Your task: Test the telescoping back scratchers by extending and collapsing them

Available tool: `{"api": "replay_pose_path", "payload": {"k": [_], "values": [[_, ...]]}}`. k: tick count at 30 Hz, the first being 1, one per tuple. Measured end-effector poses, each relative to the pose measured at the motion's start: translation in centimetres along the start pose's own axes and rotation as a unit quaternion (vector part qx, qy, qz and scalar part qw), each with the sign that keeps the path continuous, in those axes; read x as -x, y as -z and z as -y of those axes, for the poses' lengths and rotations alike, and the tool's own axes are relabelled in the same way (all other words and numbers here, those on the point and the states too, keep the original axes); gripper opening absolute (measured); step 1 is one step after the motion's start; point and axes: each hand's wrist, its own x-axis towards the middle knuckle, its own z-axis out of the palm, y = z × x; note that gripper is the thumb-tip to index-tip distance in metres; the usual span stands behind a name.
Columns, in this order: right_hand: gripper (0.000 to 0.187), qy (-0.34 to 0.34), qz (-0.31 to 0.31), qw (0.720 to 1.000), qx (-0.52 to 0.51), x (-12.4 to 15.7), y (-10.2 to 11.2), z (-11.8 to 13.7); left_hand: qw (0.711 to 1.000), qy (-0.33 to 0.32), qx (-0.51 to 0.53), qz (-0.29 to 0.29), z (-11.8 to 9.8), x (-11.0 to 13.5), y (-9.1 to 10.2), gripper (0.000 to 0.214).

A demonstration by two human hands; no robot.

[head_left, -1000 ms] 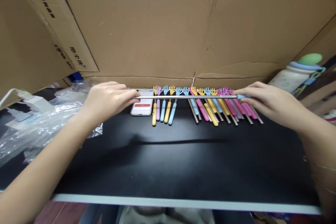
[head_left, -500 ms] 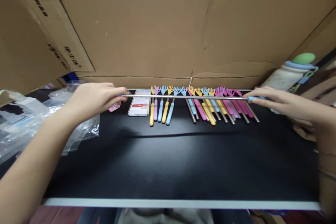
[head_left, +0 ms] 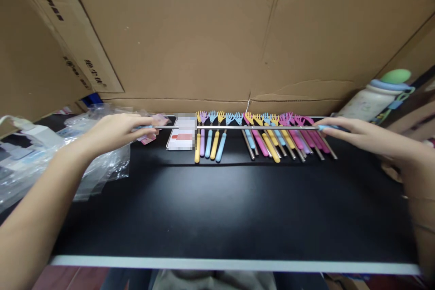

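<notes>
- Two hands, with clock directions read from the middle of the desk (head_left: pixel 231 208): the left hand (head_left: pixel 117 132) at ten, the right hand (head_left: pixel 355 131) at two.
- Both have fingers and thumb pinched narrow, each gripping an end of one scratcher (head_left: pixel 234 127).
- That scratcher is raised level over the far half of the desk, from ten across to two; its long silver rod is drawn thin, with light blue at either end. The fingers hide much of the ends, so I cannot tell which is the handle.
- One thin shadow (head_left: pixel 224 164) runs along the desk below it.
- At eleven, five more scratchers (head_left: pixel 208 143) lie side by side, heads to twelve: two yellow, two blue, one lilac.
- Between twelve and two, a bunch (head_left: pixel 272 139) of blue, pink, yellow and lilac ones overlaps; at least eight, too tangled for a sure count, bare metal ends towards the person.
- Just left of the five, near eleven, one phone (head_left: pixel 182 133), its screen partly pixelated.
- Towards ten, just beside the left hand, something pink (head_left: pixel 149 139), blurred.
- At nine to ten, clear bags (head_left: pixel 98 163), too crumpled to count, and one white charger (head_left: pixel 44 136).
- At two, beyond the right hand, one tilted bottle (head_left: pixel 362 104), white with a green top.
- At twelve, cardboard (head_left: pixel 186 41) stands behind everything.
</notes>
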Motion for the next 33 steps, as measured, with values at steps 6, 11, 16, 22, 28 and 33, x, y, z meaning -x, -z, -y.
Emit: {"api": "replay_pose_path", "payload": {"k": [6,11,16,22,28,33], "values": [[0.046,0.003,0.082,0.996,-0.037,-0.3,-0.7,-0.3,0.990,0.023,0.122,0.065,0.8,0.3,0.3,0.038],[0.039,-0.003,0.112,0.990,-0.090,0.2,0.1,-1.4,0.984,-0.030,0.171,0.044,2.2,0.5,-0.2,0.039],[0.042,-0.056,0.079,0.983,-0.156,0.4,0.3,-3.2,0.982,-0.087,0.167,0.006,2.9,0.2,-0.8,0.037],[0.051,-0.081,-0.046,0.980,-0.177,0.1,-0.2,-3.1,0.988,-0.072,0.121,-0.065,3.0,-0.2,-1.0,0.040],[0.055,-0.071,-0.122,0.975,-0.169,-1.1,-1.5,-1.8,0.985,-0.006,-0.040,-0.166,2.5,-0.4,-1.7,0.028],[0.047,-0.088,-0.170,0.971,-0.143,-0.7,-1.3,-0.1,0.970,-0.015,-0.069,-0.233,1.8,-0.7,-2.3,0.029]]}}
